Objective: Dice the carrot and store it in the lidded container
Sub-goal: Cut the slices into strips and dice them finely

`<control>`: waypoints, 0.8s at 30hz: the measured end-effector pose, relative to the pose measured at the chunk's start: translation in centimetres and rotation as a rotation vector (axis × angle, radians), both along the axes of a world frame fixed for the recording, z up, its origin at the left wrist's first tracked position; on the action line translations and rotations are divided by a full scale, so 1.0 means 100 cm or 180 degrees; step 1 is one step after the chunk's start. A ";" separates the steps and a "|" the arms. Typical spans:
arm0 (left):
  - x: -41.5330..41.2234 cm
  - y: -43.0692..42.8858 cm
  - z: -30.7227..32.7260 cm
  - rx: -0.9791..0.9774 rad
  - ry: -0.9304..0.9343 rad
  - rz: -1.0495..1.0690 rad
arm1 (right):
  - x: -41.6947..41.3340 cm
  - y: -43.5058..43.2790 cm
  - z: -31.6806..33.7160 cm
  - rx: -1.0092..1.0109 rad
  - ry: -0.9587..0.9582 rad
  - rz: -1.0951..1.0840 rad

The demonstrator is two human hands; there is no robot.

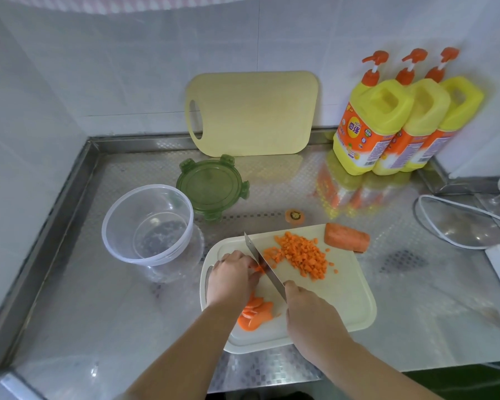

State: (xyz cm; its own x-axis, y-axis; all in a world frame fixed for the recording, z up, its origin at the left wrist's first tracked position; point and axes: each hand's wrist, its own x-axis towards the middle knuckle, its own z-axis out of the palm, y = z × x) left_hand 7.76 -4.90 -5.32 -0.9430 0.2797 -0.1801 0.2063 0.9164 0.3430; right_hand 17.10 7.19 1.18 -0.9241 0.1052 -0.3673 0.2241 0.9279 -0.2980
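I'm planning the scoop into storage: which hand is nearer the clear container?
Left. The left hand holds carrot strips just right of the clear container; the right hand, gripping the knife, is farther right.

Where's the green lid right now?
Head view, left of centre: the green lid lies on the counter, behind the clear container and before the leaning yellow board.

**A home kitchen**

A steel counter (113,313) with a raised rim runs along a white tiled wall (113,67). Three yellow pump bottles of dish soap (370,125) stand in the corner, and a spare chopping board (251,114) leans on the wall. A second board (344,298) carries carrot (303,255), mostly diced, under a kitchen knife (264,264), beside a clear food container (147,223).
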 end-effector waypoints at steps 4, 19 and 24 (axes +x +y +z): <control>-0.002 -0.001 0.002 0.0068 -0.0024 -0.0005 | -0.002 -0.002 0.000 0.0043 -0.0067 0.0040; -0.004 0.002 0.007 0.0151 -0.0100 -0.0015 | -0.005 0.021 -0.015 -0.0182 -0.0128 -0.0197; -0.006 0.024 0.004 0.0166 -0.0133 -0.0348 | -0.003 0.041 -0.006 -0.0103 -0.0084 -0.0295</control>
State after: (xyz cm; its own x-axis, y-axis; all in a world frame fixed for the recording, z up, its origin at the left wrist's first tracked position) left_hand 7.18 -2.52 -4.87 -0.8984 0.3903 -0.2011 0.2884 0.8700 0.4000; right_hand 16.75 11.31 0.58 -0.9009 0.1774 -0.3961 0.3167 0.8928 -0.3204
